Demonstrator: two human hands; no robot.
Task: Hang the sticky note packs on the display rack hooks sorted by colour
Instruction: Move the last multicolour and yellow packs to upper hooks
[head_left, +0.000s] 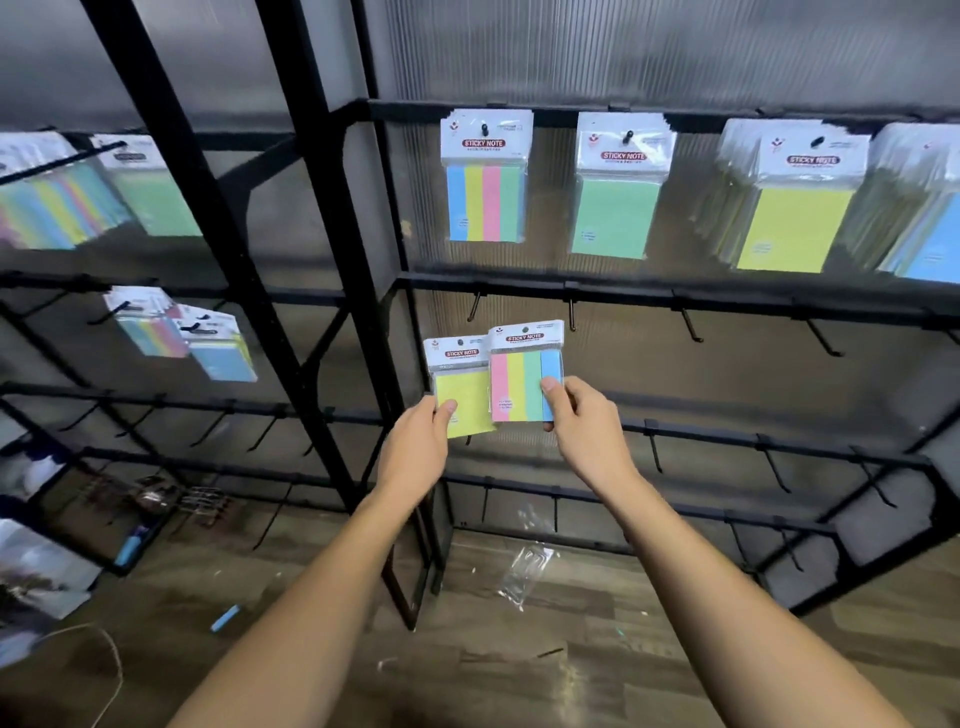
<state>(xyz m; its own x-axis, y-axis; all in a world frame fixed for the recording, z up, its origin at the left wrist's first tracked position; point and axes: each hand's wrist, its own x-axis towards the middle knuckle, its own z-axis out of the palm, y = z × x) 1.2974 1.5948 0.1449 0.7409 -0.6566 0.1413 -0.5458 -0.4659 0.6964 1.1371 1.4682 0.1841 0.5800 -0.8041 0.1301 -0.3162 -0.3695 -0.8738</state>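
Observation:
My left hand (415, 441) pinches a yellow sticky note pack (462, 395) by its lower left corner. My right hand (584, 421) pinches a multicolour striped pack (522, 379) by its lower right corner. Both packs are held upright, side by side, in front of the black display rack (623, 291), just below its second rail. On the top rail hang a multicolour pack (485, 176), a green pack (618, 189), a thick stack of yellow packs (795, 202) and blue packs (930, 228). Empty hooks (571, 314) stick out of the second rail above my hands.
A second rack section on the left carries multicolour packs (52, 197), a green pack (150, 192) and lower multicolour and blue packs (182, 335). Lower rails hold several bare hooks (774, 467). A clear plastic wrapper (524, 566) and a blue scrap (226, 618) lie on the wooden floor.

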